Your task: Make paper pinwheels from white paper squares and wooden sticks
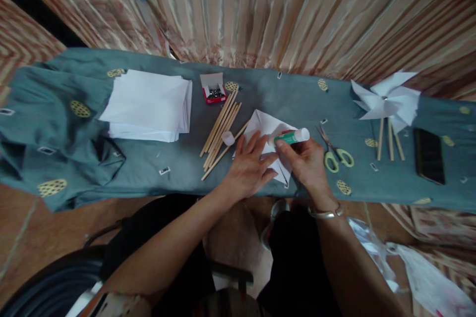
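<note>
A cut and partly folded white paper (pixel 266 121) lies on the cloth-covered table in front of me. My left hand (pixel 249 168) rests on its left part with the fingers spread flat. In my right hand (pixel 307 161) is a green and white glue stick (pixel 292 136), tilted, its tip end low over the paper; whether the tip touches cannot be seen. A white cap (pixel 228 138) sits among several thin wooden sticks (pixel 221 126) to the left. Scissors with light green handles (pixel 337 157) lie just right of my right hand.
A stack of white paper (pixel 148 104) lies at the left. Behind the sticks stands an open red box (pixel 214 93) of small dark metal pieces. White paper pinwheels (pixel 390 99) on sticks and a black phone (pixel 429 156) lie at the right. A striped curtain (pixel 241 15) hangs behind the table.
</note>
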Tool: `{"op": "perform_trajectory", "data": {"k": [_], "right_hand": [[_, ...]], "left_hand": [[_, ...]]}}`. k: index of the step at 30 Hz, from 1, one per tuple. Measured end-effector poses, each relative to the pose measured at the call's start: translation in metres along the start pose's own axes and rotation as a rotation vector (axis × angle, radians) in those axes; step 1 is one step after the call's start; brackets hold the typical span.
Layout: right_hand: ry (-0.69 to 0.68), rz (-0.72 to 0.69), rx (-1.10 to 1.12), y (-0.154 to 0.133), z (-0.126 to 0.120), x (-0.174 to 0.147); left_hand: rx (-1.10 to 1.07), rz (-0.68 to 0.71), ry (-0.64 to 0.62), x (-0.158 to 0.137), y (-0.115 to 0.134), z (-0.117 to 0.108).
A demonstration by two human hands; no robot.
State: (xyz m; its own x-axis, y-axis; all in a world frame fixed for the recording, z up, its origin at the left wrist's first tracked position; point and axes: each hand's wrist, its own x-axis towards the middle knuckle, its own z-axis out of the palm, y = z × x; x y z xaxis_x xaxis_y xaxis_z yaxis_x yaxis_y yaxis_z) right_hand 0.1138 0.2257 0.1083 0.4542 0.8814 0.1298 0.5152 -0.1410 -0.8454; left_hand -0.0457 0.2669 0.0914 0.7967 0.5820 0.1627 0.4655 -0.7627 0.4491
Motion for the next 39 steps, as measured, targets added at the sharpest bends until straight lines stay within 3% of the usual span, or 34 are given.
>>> {"op": "perform_trajectory", "data": {"k": [10,17,23,39], "right_hand": [[0.087,0.046,0.189,0.005,-0.003,0.007],[-0.006,-0.003,-0.004,0.005,-0.003,0.004],[-0.004,-0.072,-0.199,-0.001,0.000,0.001],[-0.030,-0.093,-0.244,-0.005,0.003,0.003]], "left_hand": [[-0.012,-0.005,0.004,-0.001,0.000,0.001],[-0.011,0.007,0.028,-0.001,0.000,0.002],[-0.002,-0.005,0.015,-0.001,-0.001,0.004],[-0.009,-0.044,-0.026,0.002,0.002,0.000]]}}
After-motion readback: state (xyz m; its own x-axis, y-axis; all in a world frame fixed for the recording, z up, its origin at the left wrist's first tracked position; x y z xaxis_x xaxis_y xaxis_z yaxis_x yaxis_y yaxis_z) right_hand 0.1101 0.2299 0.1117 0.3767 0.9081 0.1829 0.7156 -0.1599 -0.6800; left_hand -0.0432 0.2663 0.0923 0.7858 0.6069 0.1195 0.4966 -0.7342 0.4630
